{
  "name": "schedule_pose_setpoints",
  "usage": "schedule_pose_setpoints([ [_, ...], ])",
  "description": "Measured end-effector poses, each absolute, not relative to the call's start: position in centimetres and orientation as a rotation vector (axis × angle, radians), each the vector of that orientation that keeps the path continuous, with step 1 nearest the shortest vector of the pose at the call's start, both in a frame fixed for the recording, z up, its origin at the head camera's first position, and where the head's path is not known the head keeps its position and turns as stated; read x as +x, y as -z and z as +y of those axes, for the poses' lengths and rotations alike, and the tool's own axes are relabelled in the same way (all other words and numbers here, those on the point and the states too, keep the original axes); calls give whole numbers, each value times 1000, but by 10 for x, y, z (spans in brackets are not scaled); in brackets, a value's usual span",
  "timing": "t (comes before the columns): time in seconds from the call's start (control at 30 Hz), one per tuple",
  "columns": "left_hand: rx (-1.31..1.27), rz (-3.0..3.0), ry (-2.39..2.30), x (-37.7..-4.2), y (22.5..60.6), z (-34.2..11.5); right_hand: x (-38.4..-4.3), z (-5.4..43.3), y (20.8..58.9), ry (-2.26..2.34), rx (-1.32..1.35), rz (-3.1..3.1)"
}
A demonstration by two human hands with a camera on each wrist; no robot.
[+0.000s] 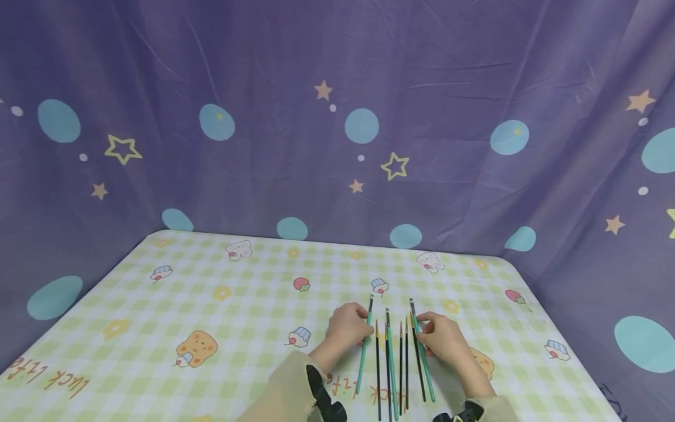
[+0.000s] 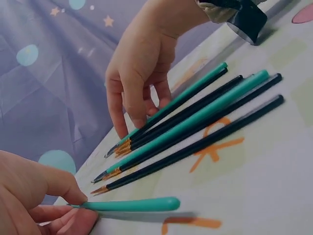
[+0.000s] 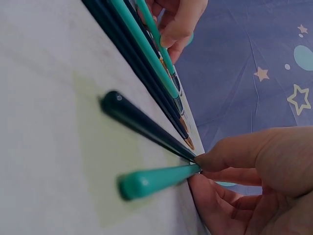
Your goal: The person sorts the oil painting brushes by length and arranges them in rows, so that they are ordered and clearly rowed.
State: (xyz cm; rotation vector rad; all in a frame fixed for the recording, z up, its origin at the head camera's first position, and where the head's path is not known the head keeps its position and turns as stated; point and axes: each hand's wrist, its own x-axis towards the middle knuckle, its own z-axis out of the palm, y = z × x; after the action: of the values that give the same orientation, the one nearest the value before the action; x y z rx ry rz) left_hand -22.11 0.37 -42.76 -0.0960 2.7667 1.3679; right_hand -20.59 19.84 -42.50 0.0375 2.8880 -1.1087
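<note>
Between thumb and fingers, my left hand [image 1: 348, 325] pinches a teal-handled paintbrush [image 1: 362, 362] at the left side of a row of brushes. Across the row, my right hand [image 1: 442, 337] pinches another teal paintbrush [image 3: 151, 182]. A dark-handled paintbrush [image 3: 142, 125] runs close along it, its upper part reaching the right thumb. Between the hands lie a third teal paintbrush [image 2: 195, 122] and several thin dark paintbrushes [image 2: 220, 134] with golden ferrules. All bristle ends point toward the far side of the table, handles toward the person.
The table is covered by a green-and-white checked cloth [image 1: 253, 305] printed with cupcakes, bears and lettering. A purple curtain [image 1: 295, 176] with stars and blue spots hangs behind it and along both sides. Dark straps [image 1: 324, 398] sit at the wrists over light sleeves.
</note>
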Motion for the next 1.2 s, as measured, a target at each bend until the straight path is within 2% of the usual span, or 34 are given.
schedule_pose_setpoints([
  [0.5, -31, 2515, -1767, -246, 439, -13, -207, 200, 428, 1151, 42, 2886],
  [1.2, -107, 2522, -1843, -291, 430, -83, -208, 202, 427, 1208, 89, 2890],
])
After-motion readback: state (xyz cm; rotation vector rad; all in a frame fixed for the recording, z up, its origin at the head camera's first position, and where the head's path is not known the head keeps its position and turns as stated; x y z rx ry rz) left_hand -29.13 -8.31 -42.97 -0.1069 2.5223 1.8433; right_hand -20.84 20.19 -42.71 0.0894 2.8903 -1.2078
